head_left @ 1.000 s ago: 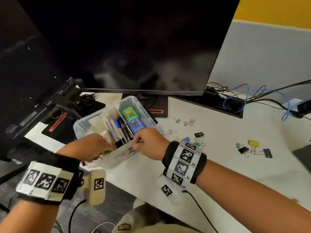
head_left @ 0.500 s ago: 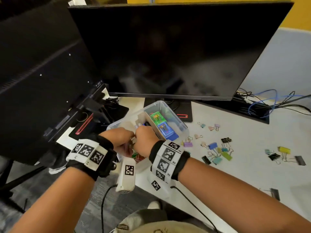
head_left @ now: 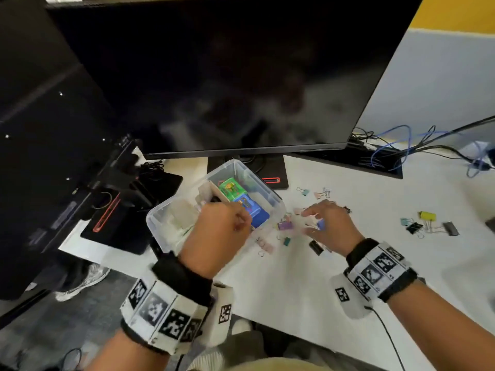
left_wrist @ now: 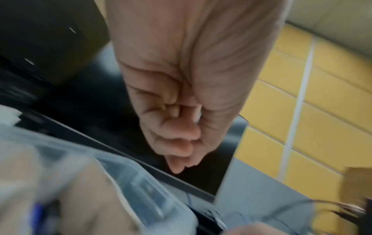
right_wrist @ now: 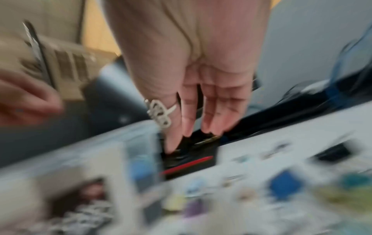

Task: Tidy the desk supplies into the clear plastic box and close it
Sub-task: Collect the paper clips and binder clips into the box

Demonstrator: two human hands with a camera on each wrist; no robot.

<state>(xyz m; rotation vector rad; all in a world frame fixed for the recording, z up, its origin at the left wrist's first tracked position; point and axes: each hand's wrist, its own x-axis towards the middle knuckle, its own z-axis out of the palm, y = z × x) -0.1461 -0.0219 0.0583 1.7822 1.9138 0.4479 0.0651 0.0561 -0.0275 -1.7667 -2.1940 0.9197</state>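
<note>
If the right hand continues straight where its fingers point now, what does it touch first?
Probably the small pink binder clips on the white desk just beyond the right hand, whose fingers are spread and point left-forward, towards the clear plastic box. Its height is unclear.

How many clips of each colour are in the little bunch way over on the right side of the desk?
Teal clip: 1
Black clip: 1
Yellow clip: 1
Dark grey clip: 1
Total: 4

The left hand [head_left: 214,231] covers the near part of the clear plastic box [head_left: 270,194]; the small coloured binder clips [right_wrist: 286,184] are smeared by blur in the right wrist view.
</note>
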